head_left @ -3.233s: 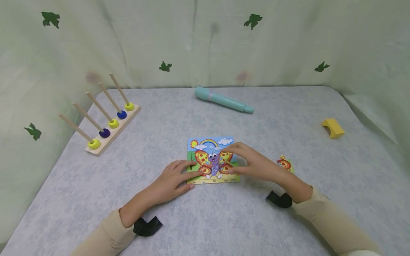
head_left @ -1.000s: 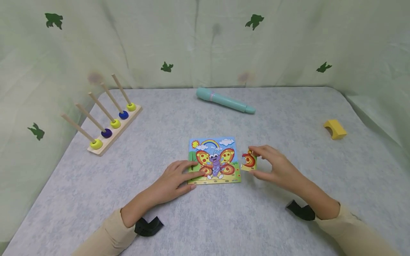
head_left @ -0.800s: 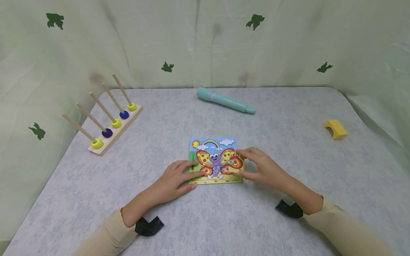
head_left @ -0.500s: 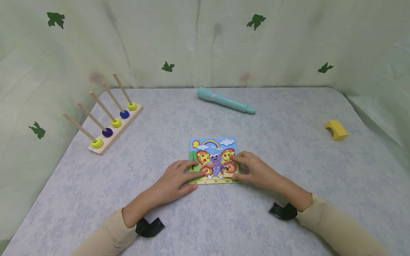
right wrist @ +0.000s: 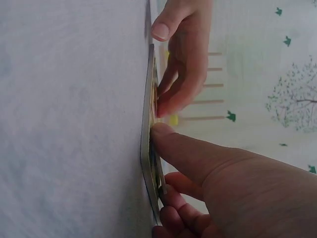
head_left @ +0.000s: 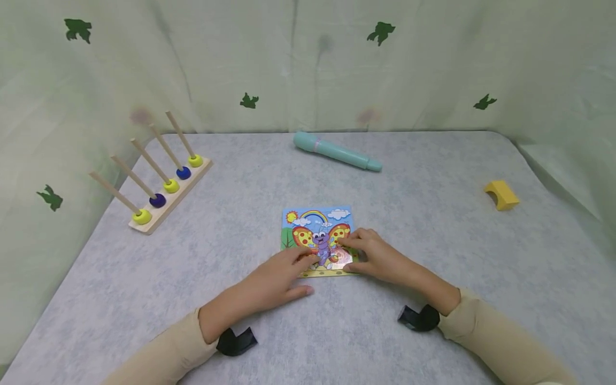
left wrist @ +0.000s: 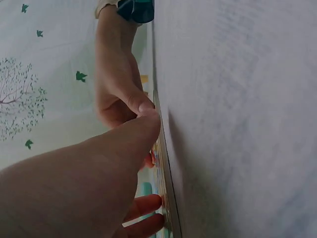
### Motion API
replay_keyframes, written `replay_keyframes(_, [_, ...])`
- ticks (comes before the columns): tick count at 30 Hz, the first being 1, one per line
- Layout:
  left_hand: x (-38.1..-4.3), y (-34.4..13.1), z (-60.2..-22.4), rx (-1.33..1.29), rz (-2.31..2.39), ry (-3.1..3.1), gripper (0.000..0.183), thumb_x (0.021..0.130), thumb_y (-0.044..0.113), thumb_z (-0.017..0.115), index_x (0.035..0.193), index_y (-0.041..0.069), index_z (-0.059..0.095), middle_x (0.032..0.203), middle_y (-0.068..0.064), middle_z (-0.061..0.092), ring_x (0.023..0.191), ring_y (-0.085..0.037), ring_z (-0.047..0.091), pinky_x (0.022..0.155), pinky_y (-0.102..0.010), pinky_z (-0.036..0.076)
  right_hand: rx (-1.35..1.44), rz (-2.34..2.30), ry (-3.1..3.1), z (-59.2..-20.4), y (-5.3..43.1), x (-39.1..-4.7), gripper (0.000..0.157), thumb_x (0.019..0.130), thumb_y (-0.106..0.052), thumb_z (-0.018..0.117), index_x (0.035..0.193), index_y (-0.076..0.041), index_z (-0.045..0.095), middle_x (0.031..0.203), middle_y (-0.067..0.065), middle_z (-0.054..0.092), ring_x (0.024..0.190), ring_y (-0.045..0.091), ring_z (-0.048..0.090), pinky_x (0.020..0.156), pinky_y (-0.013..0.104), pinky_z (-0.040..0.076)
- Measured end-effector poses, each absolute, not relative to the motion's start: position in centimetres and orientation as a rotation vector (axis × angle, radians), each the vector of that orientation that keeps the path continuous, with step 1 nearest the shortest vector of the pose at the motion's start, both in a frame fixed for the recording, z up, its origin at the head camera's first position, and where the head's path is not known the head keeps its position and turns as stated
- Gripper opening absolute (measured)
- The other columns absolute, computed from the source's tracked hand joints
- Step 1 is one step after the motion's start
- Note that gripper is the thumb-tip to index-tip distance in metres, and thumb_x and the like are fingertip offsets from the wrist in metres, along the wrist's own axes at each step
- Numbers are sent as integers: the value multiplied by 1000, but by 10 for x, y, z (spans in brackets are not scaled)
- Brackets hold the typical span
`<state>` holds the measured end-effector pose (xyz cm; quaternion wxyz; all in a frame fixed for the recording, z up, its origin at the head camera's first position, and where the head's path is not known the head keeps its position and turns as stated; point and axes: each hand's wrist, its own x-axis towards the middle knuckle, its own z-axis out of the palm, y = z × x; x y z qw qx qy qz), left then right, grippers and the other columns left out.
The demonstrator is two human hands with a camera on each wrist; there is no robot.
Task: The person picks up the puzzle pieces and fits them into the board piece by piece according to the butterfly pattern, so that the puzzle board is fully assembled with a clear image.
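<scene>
A square butterfly jigsaw puzzle [head_left: 316, 213] lies flat on the table in the head view. Over its lower right corner, my right hand [head_left: 382, 259] pinches a puzzle piece [head_left: 343, 256] between thumb and fingers; glare washes out the piece's print. In the right wrist view that piece [right wrist: 161, 179] is seen edge-on, tilted slightly off the puzzle's surface. My left hand [head_left: 269, 280] has its fingertips on the puzzle's lower left part, covering the butterfly's lower left wing. Its thumb lies apart, near the front edge.
At the left stands a wooden peg rack [head_left: 178, 197] with yellow and blue rings on its upright pegs. A teal toy microphone [head_left: 337, 152] lies at the back. Near the right edge sits a yellow arch block [head_left: 502, 195]. A pale curtain [head_left: 423, 64] hangs behind the table.
The puzzle piece lay on the table to the right; my right hand picked it up and brought it left onto the puzzle. My left hand has shifted right across the puzzle.
</scene>
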<state>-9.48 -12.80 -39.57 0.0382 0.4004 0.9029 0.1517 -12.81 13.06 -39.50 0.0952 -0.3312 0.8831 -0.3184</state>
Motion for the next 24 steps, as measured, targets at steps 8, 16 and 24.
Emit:
replay_keyframes(8, [-94, -115, -394, 1310, 247, 2818, 53, 87, 53, 48, 135, 31, 42, 130, -10, 37, 112, -28, 36, 93, -44, 30, -996, -909, 2642, -393, 129, -128, 50, 78, -28, 70, 122, -8, 57, 103, -1, 47, 88, 15, 39, 72, 30, 34])
replay_keyframes(16, [-104, -127, -392, 1175, 405, 2769, 60, 85, 50, 53, 138, 28, 36, 138, -11, 30, 123, -28, 30, 99, -44, 25, -1001, -859, 2720, -398, 132, -130, 49, 78, -30, 71, 122, -14, 58, 120, 10, 43, 104, 23, 40, 84, 40, 34])
replay_keyframes(24, [-125, -166, -387, 797, 575, 2746, 97, 76, 53, 63, 143, 1, 16, 147, -17, 13, 133, -33, 10, 104, -48, 13, -784, -842, 2725, -401, 133, -131, 85, 74, -43, 70, 141, -11, 30, 145, 18, 17, 130, 35, 15, 100, 55, 12])
